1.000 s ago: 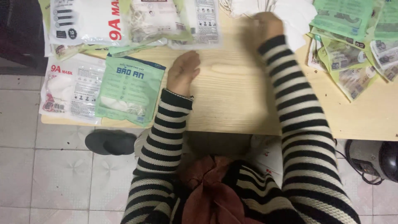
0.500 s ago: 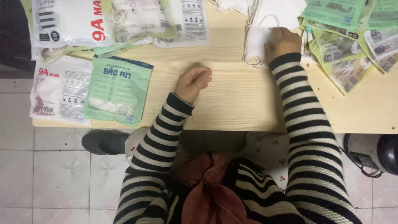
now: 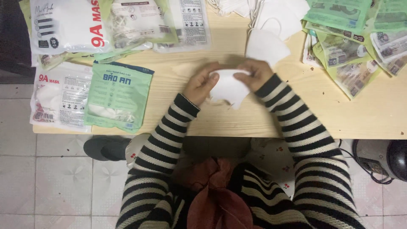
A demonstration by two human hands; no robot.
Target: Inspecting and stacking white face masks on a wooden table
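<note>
Far out beyond the left hand, at the table's end: sealed mask packets. A clear-and-white packet (image 3: 59,99) hangs over the edge, and a green packet (image 3: 118,99) lies just beside it, nearer the hand. More clear packets (image 3: 127,25) sit above these.

Left hand (image 3: 201,85): fingers curled, pinching the left edge of a white face mask (image 3: 229,89). Sleeve striped black and white.

The mask is held between both hands, just above the pale wooden table (image 3: 237,123), near its front edge. It looks light, thin and soft; the lower edge droops to a point. Judged limp and easily creased, so best held by the side edges or ear loops, both sides at once, not by the middle.

Right hand (image 3: 256,74): closed on the mask's right edge, thumb underneath as far as can be told.

Just beyond the right hand: loose white masks (image 3: 271,25) in a pile. Further right: a heap of empty green wrappers (image 3: 352,46).
</note>
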